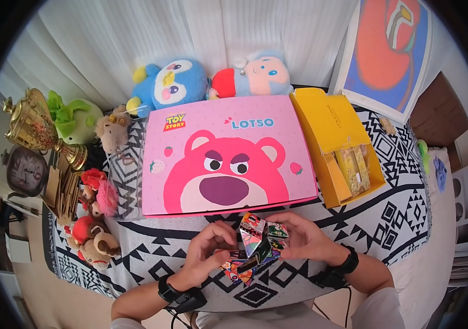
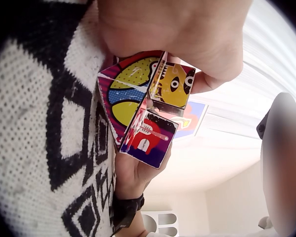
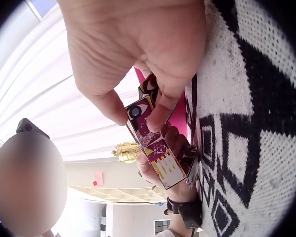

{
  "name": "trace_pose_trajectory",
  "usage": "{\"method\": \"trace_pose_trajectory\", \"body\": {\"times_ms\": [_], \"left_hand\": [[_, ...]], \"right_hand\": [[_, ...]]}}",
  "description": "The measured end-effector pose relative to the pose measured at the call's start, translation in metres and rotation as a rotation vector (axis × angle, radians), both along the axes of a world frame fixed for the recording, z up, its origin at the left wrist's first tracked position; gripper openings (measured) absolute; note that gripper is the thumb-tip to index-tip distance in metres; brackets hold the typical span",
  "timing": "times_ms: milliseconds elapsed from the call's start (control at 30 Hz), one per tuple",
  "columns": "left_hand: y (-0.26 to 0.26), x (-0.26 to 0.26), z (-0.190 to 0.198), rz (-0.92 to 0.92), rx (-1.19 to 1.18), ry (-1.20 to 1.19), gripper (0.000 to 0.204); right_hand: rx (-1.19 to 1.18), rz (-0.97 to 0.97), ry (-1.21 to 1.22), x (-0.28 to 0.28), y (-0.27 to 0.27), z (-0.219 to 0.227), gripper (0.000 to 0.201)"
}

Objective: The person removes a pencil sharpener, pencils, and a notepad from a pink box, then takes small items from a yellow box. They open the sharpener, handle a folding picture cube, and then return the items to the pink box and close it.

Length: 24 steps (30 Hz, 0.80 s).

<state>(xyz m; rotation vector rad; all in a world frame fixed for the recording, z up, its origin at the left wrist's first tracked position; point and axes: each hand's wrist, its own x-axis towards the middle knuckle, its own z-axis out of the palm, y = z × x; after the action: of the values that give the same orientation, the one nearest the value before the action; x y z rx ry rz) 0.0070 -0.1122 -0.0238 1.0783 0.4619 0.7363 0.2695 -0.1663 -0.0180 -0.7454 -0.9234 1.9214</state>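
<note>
Hands [image 1: 209,255] [image 1: 305,238] grip blocks [image 1: 256,244] whose yellow creature [image 2: 175,85] only left-wrist view shows.

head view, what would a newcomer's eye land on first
Probably the big pink box with a scowling bear face, in the middle of the table. Next, perhaps, the bright yellow box just right of it, and the colourful folding puzzle in front, held between the left hand and right hand.
</note>
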Motion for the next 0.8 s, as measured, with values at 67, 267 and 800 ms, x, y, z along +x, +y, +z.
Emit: {"method": "trace_pose_trajectory", "body": {"times_ms": [67, 267, 800], "left_hand": [[0.0, 0.001, 0.002, -0.004, -0.035, -0.068, 0.022], [0.001, 0.0, 0.0, -0.033, -0.066, -0.086, 0.032], [-0.003, 0.006, 0.003, 0.047, 0.346, 0.177, 0.03]], "right_hand": [[0.024, 0.003, 0.005, 0.0, 0.0, 0.0, 0.069], [0.018, 0.009, 0.014, 0.0, 0.001, 0.001, 0.07], [0.076, 0.002, -0.019, 0.0, 0.003, -0.004, 0.072]]}}
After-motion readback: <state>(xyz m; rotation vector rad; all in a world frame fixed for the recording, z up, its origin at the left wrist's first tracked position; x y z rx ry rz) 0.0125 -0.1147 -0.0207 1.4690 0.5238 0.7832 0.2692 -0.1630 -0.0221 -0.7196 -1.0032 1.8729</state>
